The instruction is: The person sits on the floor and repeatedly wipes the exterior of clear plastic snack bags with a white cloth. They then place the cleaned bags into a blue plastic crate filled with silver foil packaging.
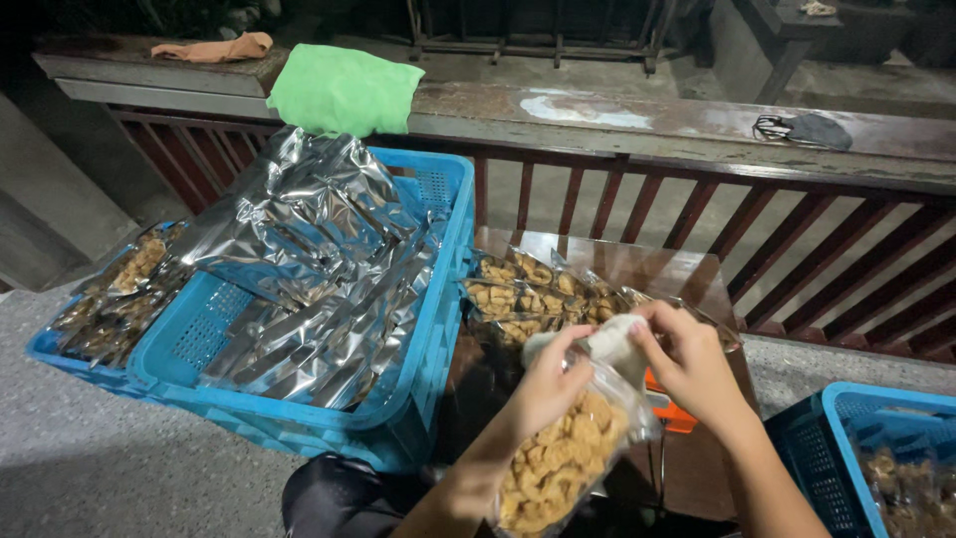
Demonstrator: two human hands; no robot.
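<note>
While both hands pinch its mouth, the clear snack bag (563,463) is being closed.
Left hand (551,384) and right hand (692,364) grip the gathered top (612,344) right of the blue crate (398,399); a firm seal likely comes next.

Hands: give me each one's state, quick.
Left hand: closed on the snack bag.
Right hand: closed, pinching the bag's top.
</note>
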